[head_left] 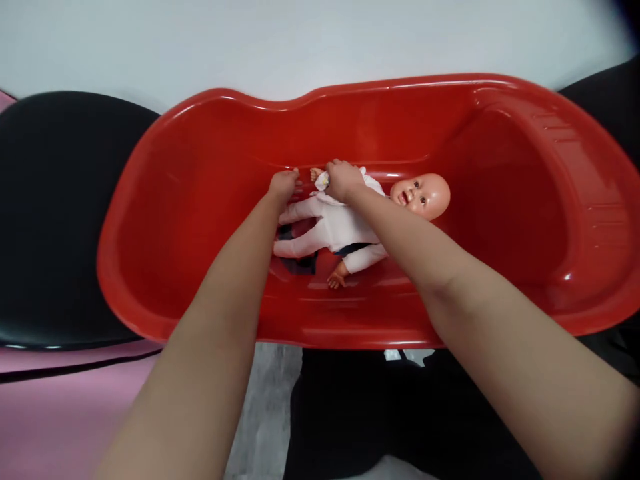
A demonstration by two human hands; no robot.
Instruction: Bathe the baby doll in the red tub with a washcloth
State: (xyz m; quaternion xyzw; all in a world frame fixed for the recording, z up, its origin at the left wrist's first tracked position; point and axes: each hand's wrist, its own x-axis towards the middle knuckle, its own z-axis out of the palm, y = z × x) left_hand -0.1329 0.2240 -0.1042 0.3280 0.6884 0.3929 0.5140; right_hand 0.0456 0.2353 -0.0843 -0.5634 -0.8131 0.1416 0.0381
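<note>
A baby doll point(345, 223) in white clothes lies on its back in a red baby bathtub point(200, 200), its head to the right and its feet to the left. My right hand point(345, 180) is closed around the doll's raised arm, on the white sleeve just behind the small doll hand. Beyond the doll's feet, my left hand point(285, 187) is held with fingers apart and nothing visible in it. My left wrist partly covers the feet. The doll's other arm rests on the tub floor, nearer to me.
A white wall point(280, 47) runs behind the tub. To the left stands a black seat point(60, 227), with a pink surface point(65, 413) below it. Grey flooring point(263, 407) and dark clothing show in front of the tub. Dark patches lie under the doll.
</note>
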